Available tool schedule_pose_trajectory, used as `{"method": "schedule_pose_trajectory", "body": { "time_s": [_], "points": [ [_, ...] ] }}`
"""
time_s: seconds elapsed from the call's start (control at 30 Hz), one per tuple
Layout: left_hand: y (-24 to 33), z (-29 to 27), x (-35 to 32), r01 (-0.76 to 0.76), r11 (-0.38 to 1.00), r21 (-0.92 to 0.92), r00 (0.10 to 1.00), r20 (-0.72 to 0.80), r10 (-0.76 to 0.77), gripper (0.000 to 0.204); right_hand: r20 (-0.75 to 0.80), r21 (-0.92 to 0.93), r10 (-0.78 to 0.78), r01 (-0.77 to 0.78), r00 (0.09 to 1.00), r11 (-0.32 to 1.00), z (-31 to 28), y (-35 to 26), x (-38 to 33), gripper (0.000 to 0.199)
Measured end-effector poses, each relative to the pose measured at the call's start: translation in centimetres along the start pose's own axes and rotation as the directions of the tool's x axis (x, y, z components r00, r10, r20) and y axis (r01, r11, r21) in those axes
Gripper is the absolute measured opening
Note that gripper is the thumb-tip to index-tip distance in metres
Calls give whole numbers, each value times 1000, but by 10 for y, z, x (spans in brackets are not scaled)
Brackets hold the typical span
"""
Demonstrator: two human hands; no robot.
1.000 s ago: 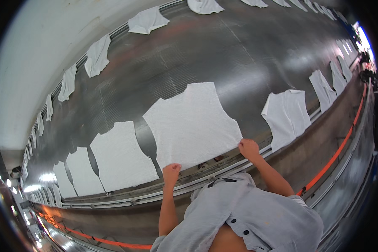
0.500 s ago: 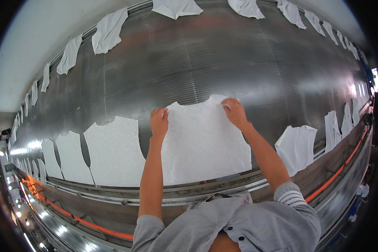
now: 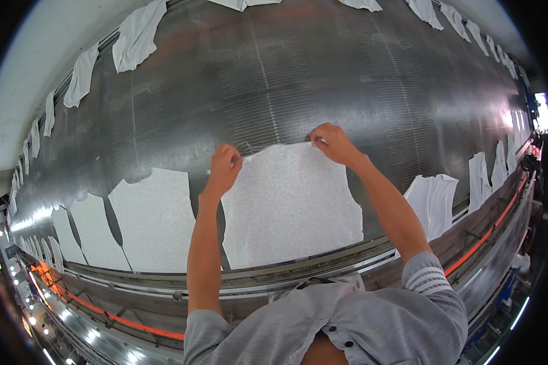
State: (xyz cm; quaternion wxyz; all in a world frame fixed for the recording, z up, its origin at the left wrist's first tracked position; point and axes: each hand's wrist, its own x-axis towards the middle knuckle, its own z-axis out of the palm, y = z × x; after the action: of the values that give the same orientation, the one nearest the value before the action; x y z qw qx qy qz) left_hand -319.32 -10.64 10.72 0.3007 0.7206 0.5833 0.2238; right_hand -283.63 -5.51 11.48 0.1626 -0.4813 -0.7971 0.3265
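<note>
A white cut fabric panel (image 3: 289,210), shaped like a shirt body, lies on the dark metal table (image 3: 323,79) in front of me. At its upper left corner my left hand (image 3: 225,169) has thumb and fingers closed in a pinch on the fabric. My right hand (image 3: 333,143) pinches the upper right corner the same way. Between them the panel's far edge runs in a shallow arc. Its lower part rests flat, close to the table's near edge.
More white panels lie along the near side: a wide one (image 3: 152,219) to the left, a rumpled one (image 3: 433,204) to the right. White pieces (image 3: 139,35) hang over the far edge. A metal rail (image 3: 256,291) and an orange bar (image 3: 128,326) run along the near side.
Both hands have shifted slightly, the right one to the left and up. The panel's notched far edge now looks smoother and more drawn out between them. The view has moved a little.
</note>
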Motion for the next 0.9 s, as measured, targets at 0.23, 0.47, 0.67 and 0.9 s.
{"method": "schedule_pose_trajectory", "body": {
  "time_s": [0.23,0.47,0.67,0.9],
  "points": [
    [38,-50,-46,91,928,-362,995,67,-71,7,39,288,59,-67,998,955,-41,-22,-38,4],
    [-3,-2,23,289,936,-199,955,-5,-296,12,-33,122,287,-282,957,952,5,-3,25,17],
    [-4,18,20,190,931,-313,963,-123,-238,24,-201,166,148,-115,968,979,19,13,19,19],
    [-6,28,23,171,963,-209,927,-296,-229,7,-99,295,450,-406,887,865,14,6,24,13]
  ]
}}
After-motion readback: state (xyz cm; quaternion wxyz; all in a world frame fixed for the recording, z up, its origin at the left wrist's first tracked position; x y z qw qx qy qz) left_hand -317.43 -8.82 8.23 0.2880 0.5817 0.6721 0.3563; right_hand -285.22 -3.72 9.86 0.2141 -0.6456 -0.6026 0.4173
